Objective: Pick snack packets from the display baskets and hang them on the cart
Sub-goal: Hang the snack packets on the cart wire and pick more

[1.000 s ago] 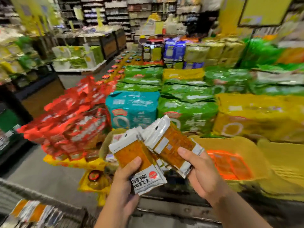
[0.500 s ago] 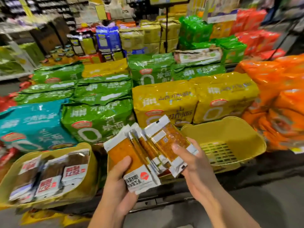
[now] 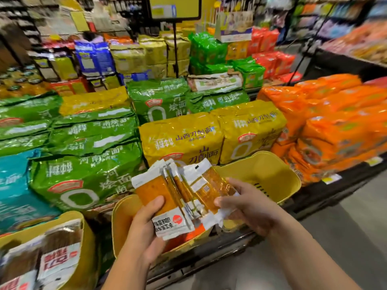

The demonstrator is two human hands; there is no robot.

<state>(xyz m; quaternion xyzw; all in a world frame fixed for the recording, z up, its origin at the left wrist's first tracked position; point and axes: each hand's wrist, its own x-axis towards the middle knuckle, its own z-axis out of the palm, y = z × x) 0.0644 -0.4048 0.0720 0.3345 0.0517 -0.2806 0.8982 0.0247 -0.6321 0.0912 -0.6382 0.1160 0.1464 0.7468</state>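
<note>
Left hand grips fanned snack packets (thumb across front); right hand, at 3 o'clock, pinches the rightmost packet, fingers curled

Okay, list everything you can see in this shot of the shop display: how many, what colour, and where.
snack packets: at least four, orange with white ends, fanned between both hands
baskets: three, yellow, along the display's front edge
brown packets: several, brown with white and red labels, in the left basket
green bags: many, green, stacked left and centre
yellow bags: several, yellow, centre, behind the baskets
orange bags: many, orange, stacked right
teal bag: one, teal, far left
blue bags: a few, blue, back left
red bags: several, red, back right
sign: one, yellow with a black frame, top centre
left hand: grips the packets' lower ends
right hand: holds the rightmost packet
</note>
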